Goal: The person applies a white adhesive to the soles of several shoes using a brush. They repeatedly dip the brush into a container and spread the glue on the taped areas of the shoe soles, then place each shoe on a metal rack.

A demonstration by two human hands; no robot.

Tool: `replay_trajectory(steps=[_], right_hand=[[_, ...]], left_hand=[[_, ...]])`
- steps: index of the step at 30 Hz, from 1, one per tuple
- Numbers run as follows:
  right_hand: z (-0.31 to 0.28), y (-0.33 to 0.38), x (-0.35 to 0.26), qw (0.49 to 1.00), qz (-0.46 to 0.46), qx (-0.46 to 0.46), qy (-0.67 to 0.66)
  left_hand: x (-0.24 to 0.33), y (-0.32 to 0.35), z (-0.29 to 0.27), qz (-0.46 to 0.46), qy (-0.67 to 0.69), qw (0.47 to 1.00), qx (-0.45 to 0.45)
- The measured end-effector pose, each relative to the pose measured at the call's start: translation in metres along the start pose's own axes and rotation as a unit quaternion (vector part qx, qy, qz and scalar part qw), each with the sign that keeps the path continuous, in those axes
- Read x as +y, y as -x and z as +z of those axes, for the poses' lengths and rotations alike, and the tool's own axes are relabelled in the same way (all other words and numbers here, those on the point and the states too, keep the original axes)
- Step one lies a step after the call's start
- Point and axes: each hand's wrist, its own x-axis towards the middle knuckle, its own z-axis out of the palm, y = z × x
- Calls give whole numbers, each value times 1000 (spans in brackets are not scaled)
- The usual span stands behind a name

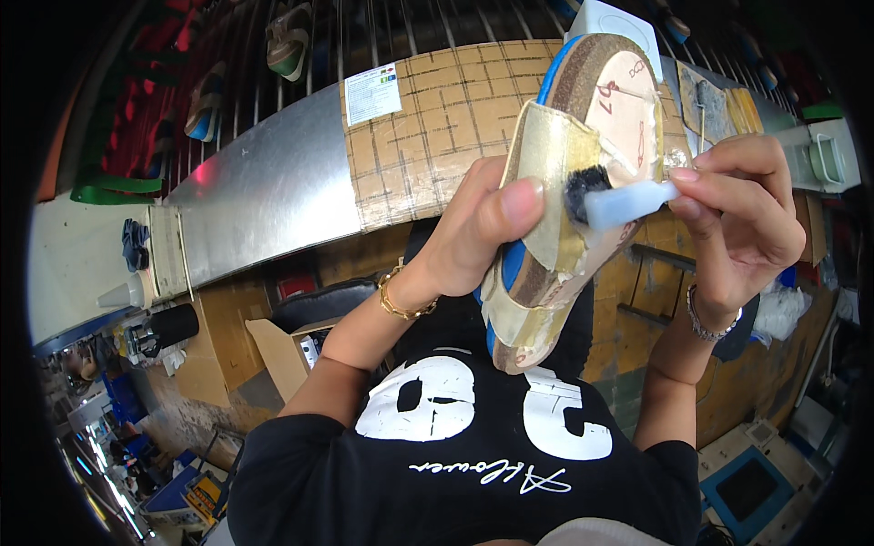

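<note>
My left hand (pixel 478 223) grips a sandal (pixel 628 96) by its side, the thumb pressed on its wide pale-gold strap (pixel 551 150). The sandal is tilted, toe end up and away, with its bare tan underside and brown cork edge showing. A blue layer runs along the left side, and the strap ends are folded onto the underside. In my right hand (pixel 742 209), thumb and fingers pinch the thin end of a small brush (pixel 628 204) with a pale-blue handle. Its black bristles touch or hover just over the strap's folded edge; I cannot tell which.
A metal counter (pixel 273 173) crosses ahead, partly covered by taped cardboard (pixel 455 96). Behind it, a bar rack holds several sandals (pixel 288 41). A white container (pixel 614 20) stands behind the held sandal. An open cardboard box (pixel 280 364) sits below at left.
</note>
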Motion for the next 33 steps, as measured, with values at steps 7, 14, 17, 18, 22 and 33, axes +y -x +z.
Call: replay_trajectory(steps=[7, 14, 17, 18, 22, 33], right_hand=[[-2, 6, -2, 999, -17, -29, 18], [14, -14, 6, 998, 41, 17, -41], [32, -10, 6, 995, 70, 71, -5], [32, -4, -1, 993, 91, 66, -36], [36, 13, -17, 982, 167, 67, -54], [39, 2, -24, 987, 35, 114, 103]], left_hand=[[10, -4, 9, -10, 55, 998, 18], [15, -8, 16, -13, 104, 993, 63], [15, -10, 15, -17, 144, 984, 104], [15, -11, 14, -11, 165, 980, 111], [15, -11, 9, 3, 133, 983, 128], [17, -8, 16, 12, 91, 989, 113]])
